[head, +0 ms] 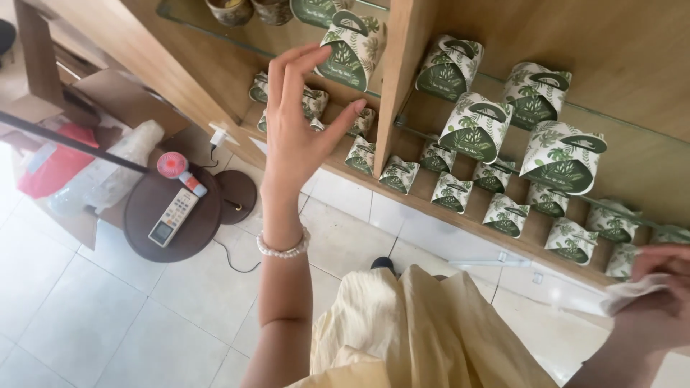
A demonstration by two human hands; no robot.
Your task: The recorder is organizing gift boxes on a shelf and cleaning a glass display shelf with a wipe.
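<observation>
1. Wooden shelves (460,215) fill the upper right of the frame, lined with small leaf-printed gift boxes; white floor tiles lie below.
2. At upper centre the left hand (298,122) reaches up with its fingers (291,68) spread wide, holding nothing, fingertips just beside a larger leaf-printed box (352,47) on the glass shelf.
3. At the lower right edge the right hand (658,294) pinches a white cloth (632,294), its fingers closed on it.
4. To take this box well, I think the grip should be at its sides, not its handle, with care for the neighbouring boxes.
</observation>
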